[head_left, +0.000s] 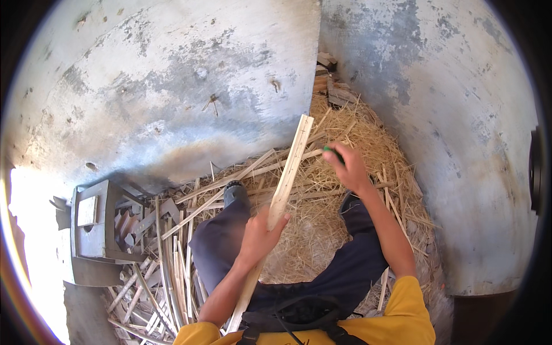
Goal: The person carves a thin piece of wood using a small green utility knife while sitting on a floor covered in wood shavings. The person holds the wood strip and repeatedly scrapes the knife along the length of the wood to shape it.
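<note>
Between the person's knees, left hand (260,237) is clamped around a long wooden strip (291,167) at roughly mid-length, thumb along its right edge. Strip is tilted: upper end points toward the floor's far corner, lower part runs past the left wrist, over the left thigh, down to the lap. Right hand (349,167) is apart from the left, farther out, just right of the strip's upper part, fingers curled on a small green object (326,149); only a bit of it shows, can't tell what kind. Green object looks clear of the strip. Both forearms come out of a yellow shirt (405,310), black pouch (299,312) with straps at the waist. Dark trousers (345,259), knees spread, one dark shoe (235,193) out past the left knee, the other partly hidden near the right forearm. Floor between the legs is covered in pale shavings (305,253), thicker toward the far corner, with rough wood pieces (339,95) right in that corner. Loose strips (179,270) lie jumbled along the floor's left side, more along the base of the left wall (190,75). Near the left edge: grey box (99,236), offcuts inside, pale block (88,211) on its face. Left wall and right wall (460,172) are both patchy, paint worn.
</note>
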Available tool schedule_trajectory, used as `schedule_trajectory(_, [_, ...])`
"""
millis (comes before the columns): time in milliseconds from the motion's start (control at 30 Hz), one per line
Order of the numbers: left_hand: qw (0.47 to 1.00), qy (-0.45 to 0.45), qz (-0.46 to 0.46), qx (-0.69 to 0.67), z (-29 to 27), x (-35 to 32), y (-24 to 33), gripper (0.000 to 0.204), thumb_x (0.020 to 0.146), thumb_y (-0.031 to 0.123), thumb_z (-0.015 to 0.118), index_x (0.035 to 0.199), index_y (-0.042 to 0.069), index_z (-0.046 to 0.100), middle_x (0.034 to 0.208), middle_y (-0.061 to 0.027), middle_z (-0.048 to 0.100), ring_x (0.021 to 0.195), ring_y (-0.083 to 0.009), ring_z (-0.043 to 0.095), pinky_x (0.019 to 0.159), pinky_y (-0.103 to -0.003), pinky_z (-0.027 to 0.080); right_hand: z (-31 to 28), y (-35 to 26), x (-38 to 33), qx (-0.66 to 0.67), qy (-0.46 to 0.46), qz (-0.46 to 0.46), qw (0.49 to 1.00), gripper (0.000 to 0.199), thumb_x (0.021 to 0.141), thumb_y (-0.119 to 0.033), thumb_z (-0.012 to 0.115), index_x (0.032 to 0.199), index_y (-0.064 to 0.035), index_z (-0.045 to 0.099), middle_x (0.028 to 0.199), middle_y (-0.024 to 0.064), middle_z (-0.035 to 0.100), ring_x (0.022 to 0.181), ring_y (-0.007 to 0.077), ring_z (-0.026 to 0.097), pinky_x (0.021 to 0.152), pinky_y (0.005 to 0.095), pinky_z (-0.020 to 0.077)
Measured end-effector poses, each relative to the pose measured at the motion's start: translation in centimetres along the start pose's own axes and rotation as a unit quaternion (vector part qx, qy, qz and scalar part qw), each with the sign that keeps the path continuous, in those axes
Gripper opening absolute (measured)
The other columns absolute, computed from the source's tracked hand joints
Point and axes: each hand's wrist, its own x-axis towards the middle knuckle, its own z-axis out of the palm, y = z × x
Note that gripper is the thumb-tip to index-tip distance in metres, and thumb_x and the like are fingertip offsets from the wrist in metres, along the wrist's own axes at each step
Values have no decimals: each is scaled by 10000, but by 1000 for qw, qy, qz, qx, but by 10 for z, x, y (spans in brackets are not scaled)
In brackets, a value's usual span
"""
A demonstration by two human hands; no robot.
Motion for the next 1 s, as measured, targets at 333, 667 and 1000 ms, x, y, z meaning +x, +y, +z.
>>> schedule_trajectory(333, [999,9,23,-46,-1,1,4,331,981,236,779,1126,-34,654,824,-252,734,786,-434,751,666,-462,560,50,-52,-50,58,-102,-104,988,287,1000,-316,745,1083,-43,715,934,147,750,789,338,738,690,420,576])
schedule_trajectory(667, [998,17,51,-28,0,1,3,277,959,162,757,1106,-39,636,769,-184,703,673,-287,725,649,-404,536,62,-58,-55,51,-32,-131,990,304,990,-319,766,1056,-25,727,908,122,746,692,318,719,600,384,550])
schedule_trajectory(1000, [997,34,67,0,-3,-3,3,232,887,86,695,1021,-51,563,759,-274,665,748,-498,690,657,-494,537,63,-59,-53,11,13,-167,986,315,983,-333,769,1059,-29,738,905,108,754,695,295,729,590,376,557])
